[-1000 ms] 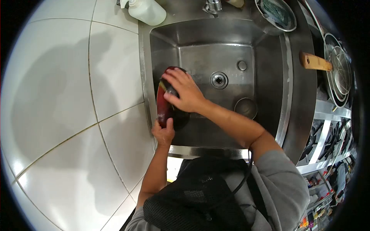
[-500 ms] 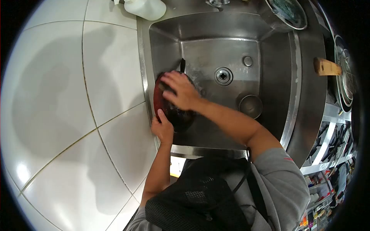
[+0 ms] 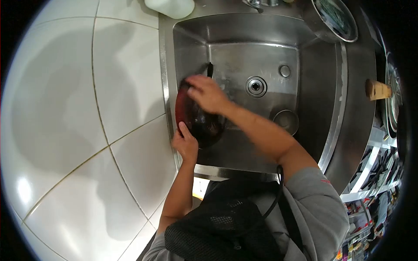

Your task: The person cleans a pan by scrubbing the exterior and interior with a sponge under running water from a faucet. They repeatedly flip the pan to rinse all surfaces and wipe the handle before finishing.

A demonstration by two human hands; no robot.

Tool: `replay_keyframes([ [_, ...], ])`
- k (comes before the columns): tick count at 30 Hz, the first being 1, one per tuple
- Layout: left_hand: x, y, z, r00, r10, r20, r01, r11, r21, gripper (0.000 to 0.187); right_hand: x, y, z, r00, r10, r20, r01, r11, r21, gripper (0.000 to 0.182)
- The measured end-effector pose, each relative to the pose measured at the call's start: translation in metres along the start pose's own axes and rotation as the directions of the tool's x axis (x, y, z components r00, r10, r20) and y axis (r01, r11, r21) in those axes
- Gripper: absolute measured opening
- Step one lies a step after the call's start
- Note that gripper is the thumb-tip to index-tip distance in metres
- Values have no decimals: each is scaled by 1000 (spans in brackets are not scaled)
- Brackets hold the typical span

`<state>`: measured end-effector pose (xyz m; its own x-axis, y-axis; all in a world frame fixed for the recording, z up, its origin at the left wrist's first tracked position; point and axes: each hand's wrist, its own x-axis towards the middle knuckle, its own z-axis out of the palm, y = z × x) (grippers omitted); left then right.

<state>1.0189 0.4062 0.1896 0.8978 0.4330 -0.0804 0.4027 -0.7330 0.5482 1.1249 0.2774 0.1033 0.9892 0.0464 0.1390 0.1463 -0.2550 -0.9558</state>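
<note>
A dark pan (image 3: pixel 204 126) with a reddish outer side is tilted against the left wall of the steel sink (image 3: pixel 235 61). My left hand (image 3: pixel 185 141) grips the near left rim of the pan, thumb on the inside. Over the upper part of the pan is my right hand (image 3: pixel 209 95), its fingers curled and blurred; what they hold, if anything, is hidden. A black handle (image 3: pixel 210 69) shows just beyond the pan. A small round bowl (image 3: pixel 286 122) sits in the sink to the right of my right forearm.
A drain (image 3: pixel 256 86) and a round metal cap (image 3: pixel 284 71) are on the sink floor. At the back stand a white bottle (image 3: pixel 170 6), a faucet (image 3: pixel 257 3) and a metal pot (image 3: pixel 322 21). A wooden handle (image 3: pixel 378 90) juts from strainers at the right. White tiles (image 3: pixel 65 108) lie left.
My right hand has shifted slightly over the pan, its fingers more curled. My left hand keeps its grip on the rim. The camera view has shifted slightly.
</note>
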Motion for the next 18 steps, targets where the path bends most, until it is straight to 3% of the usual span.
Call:
replay_keyframes([
  [1,-1,2,-1,1000,20,-23,-18,996,86,52,13,25,-1,910,368,188,-408,872,269,48],
  [2,-1,4,-2,1000,14,-27,-11,996,87,52,14,78,15,933,269,239,-342,869,358,51],
  [4,2,7,-4,999,-39,9,38,996,75,53,27,47,-11,760,525,382,-640,707,301,56],
  [6,9,1,2,1000,-5,-5,5,1000,22,53,4,-12,-9,966,254,53,-254,967,-12,63],
  [7,7,-3,2,1000,16,-14,-16,1000,-13,54,-14,-37,-9,998,1,61,11,982,-191,68],
  [8,3,-1,1,1000,8,-10,-8,1000,-13,54,-29,-56,-11,984,-121,134,152,955,-253,72],
  [11,2,10,3,994,95,-62,-102,987,-125,54,-17,-32,-17,969,-206,138,232,950,-208,70],
  [12,3,7,2,999,26,-26,-28,998,-51,53,-2,-8,-11,981,117,151,-115,993,-23,68],
  [13,1,4,-1,999,-50,7,50,998,30,53,13,12,-9,877,422,229,-459,876,147,67],
  [14,0,4,-2,999,-53,1,53,998,31,53,35,22,-34,676,474,565,-682,693,234,67],
  [15,2,6,-2,999,-39,-2,39,999,36,53,36,40,-40,517,468,717,-828,485,281,69],
  [16,5,7,-3,1000,-22,-3,22,999,42,53,30,37,-31,519,467,716,-828,483,285,69],
  [17,10,8,-2,1000,-17,-9,17,999,36,53,23,31,-17,717,540,441,-677,690,255,68],
  [18,12,8,-2,1000,-11,1,11,1000,9,54,11,20,-5,857,497,136,-513,848,136,66],
])
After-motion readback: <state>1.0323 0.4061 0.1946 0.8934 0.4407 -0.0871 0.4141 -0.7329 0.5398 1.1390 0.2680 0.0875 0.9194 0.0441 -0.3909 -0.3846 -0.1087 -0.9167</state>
